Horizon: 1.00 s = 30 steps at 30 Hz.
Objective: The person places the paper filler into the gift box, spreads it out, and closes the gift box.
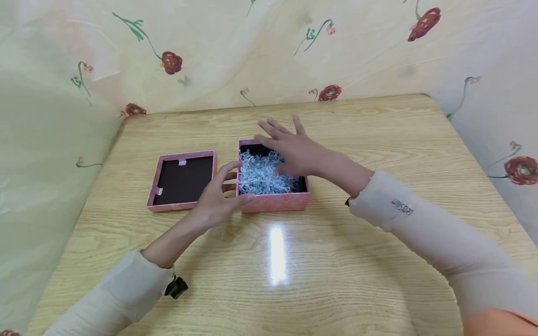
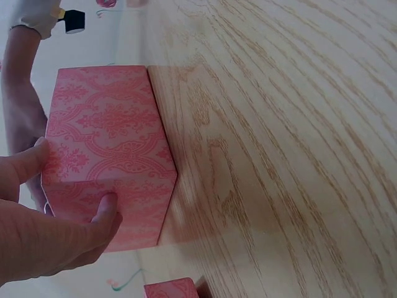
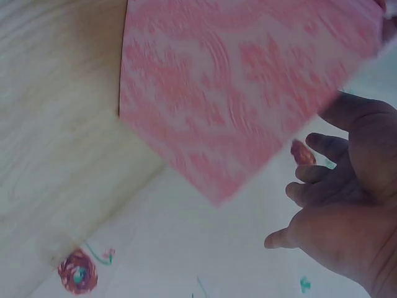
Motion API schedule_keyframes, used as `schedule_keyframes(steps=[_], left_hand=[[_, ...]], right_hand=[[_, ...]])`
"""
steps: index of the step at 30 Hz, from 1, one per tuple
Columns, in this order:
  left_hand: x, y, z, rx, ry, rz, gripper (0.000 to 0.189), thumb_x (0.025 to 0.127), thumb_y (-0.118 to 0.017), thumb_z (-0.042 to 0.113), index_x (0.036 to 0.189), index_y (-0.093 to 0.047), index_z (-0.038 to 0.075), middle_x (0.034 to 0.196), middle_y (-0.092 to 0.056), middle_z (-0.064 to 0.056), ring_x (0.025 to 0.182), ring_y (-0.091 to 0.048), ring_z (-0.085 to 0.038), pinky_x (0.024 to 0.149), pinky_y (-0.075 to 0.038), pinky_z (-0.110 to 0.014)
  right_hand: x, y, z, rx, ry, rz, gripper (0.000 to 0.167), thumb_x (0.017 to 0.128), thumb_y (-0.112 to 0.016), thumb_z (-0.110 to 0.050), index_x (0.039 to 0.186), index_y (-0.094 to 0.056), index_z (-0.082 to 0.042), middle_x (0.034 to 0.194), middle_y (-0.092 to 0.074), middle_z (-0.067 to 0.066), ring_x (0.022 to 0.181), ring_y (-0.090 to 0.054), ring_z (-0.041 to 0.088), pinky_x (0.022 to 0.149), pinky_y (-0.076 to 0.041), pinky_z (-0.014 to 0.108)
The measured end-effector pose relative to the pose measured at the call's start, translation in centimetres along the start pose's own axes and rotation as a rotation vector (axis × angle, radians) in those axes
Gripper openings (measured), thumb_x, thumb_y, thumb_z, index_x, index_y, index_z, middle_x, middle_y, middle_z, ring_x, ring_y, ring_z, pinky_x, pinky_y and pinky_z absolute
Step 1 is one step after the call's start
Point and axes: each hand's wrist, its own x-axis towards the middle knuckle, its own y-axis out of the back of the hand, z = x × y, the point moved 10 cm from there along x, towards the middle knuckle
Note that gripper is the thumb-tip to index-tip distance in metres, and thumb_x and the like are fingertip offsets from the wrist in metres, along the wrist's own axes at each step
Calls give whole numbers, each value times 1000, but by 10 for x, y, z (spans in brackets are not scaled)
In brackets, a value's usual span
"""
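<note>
A pink patterned box [image 1: 275, 203], without its lid on, stands on the table with pale blue shredded paper [image 1: 260, 175] inside. Dark lining shows at its back and right. My left hand [image 1: 216, 198] holds the box at its front left corner, thumb at the front rim and fingers against the left side. In the left wrist view the fingertips [image 2: 108, 208] lie on the pink side. Spread over the box's right half is my right hand [image 1: 296, 149], its fingers extended above the paper and hiding part of it. The right wrist view shows that hand [image 3: 353, 180] above the rim.
Left of the box lies a pink lid [image 1: 153, 186], inside up, with a dark lining and small white tabs. The wood-grain table [image 1: 336, 261] carries a bright light reflection in front of the box. Flowered sheeting [image 1: 235, 56] hangs behind and at both sides.
</note>
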Motion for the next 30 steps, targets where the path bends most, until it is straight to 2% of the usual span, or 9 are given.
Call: schedule_keyframes(steps=[5,14,22,30], left_hand=[[0,0,-1,-3,2,5,77,86,-74,21,149,-30,28,144,-37,-13,126,-45,-36,103,-42,-47],[-2,0,0,1,8,16,76,86,-75,21,148,-31,29,143,-38,-13,125,-46,-35,102,-43,-46],[-3,-1,0,8,10,18,76,86,-74,21,148,-31,28,143,-38,-13,125,-45,-35,102,-43,-46],[-4,0,1,5,15,14,75,86,-74,20,148,-31,28,143,-37,-13,125,-45,-35,102,-43,-46]], right_hand=[[-15,15,10,58,-17,41,80,90,-68,-33,154,-24,-14,162,-2,8,148,3,25,110,18,58],[-34,20,21,108,-34,80,75,93,-65,-33,153,-25,-13,161,-4,9,147,1,27,111,16,58],[-43,32,22,124,-56,112,70,97,-59,-31,154,-23,-12,161,-5,10,147,1,25,111,18,55],[-45,33,22,141,-91,116,68,99,-55,-31,154,-21,-12,161,-4,8,148,3,23,111,16,56]])
